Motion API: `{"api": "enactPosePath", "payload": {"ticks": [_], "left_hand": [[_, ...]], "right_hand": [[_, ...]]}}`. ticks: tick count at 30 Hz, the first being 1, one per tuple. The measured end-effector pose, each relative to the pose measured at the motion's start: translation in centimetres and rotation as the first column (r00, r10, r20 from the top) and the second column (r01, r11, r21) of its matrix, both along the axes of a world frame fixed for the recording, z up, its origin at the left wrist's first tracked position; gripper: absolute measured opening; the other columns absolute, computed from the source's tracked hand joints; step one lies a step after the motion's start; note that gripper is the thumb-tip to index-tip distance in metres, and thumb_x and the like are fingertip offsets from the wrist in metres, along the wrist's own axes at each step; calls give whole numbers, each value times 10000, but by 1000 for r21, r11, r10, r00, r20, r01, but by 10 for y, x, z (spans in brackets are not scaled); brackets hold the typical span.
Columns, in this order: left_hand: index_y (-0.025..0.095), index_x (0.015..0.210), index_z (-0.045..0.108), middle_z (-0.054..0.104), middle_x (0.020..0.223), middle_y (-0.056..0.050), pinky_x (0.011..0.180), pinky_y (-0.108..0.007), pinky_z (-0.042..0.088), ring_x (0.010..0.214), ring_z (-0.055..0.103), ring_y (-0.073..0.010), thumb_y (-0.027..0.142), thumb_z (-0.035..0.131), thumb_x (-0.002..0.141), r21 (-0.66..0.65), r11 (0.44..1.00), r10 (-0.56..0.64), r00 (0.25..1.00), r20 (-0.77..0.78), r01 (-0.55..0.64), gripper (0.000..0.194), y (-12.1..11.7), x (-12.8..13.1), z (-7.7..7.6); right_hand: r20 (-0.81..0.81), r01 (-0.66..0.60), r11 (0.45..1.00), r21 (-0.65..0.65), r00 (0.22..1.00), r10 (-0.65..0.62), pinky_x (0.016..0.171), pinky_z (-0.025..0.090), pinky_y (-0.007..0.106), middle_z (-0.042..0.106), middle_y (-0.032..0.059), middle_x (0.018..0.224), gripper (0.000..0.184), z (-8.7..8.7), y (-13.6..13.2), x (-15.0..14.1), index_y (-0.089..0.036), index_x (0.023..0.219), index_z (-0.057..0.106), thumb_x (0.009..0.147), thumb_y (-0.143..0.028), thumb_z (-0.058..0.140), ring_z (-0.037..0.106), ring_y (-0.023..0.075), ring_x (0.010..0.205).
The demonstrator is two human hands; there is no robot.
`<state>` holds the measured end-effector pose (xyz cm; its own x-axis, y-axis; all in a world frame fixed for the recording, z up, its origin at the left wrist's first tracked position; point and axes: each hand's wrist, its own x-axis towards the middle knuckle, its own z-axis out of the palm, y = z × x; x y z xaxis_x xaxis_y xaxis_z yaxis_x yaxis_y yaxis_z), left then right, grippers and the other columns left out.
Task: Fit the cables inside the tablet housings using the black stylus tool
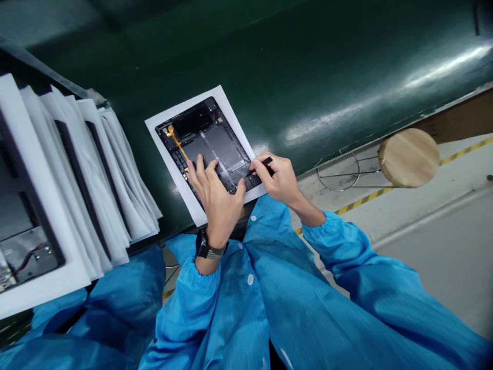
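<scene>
An opened tablet housing (227, 146) lies on a sheet of white foam wrap (153, 131), with its inner parts, an orange ribbon cable (177, 140) and a clear strip showing. My left hand (217, 203) rests on its near part, fingers spread and thumb near the lower edge. At the near right corner, my right hand (278, 179) is closed around a slim black pointed tool (266, 161). The tool's thin tip points down-left at the housing, close to my left thumb. Whether the tip touches a part cannot be made out.
To the left stands a row of tablet housings between white foam sheets (111, 169), the nearest housing (29, 226) showing its inside. The green bench top (269, 67) ends at a curved edge. A round wooden stool (409, 158) stands beyond it at right. Another person's blue garment (123, 293) shows lower left.
</scene>
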<state>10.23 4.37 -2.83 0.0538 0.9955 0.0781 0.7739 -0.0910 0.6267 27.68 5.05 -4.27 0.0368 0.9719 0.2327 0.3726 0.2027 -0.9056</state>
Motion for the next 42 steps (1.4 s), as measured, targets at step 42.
{"api": "enactPosePath", "payload": {"ticks": [42], "left_hand": [[199,1410,408,323,1643,-204,1317,-588,77,1612,127,-384,347,769,753,-14,993,120,993,2,-120,764,9,15,-2]], "right_hand": [[195,4,962,273,979,-59,789,524,428,700,60,853,195,-9,-8,0,-239,921,633,1059,-256,497,618,224,803]]}}
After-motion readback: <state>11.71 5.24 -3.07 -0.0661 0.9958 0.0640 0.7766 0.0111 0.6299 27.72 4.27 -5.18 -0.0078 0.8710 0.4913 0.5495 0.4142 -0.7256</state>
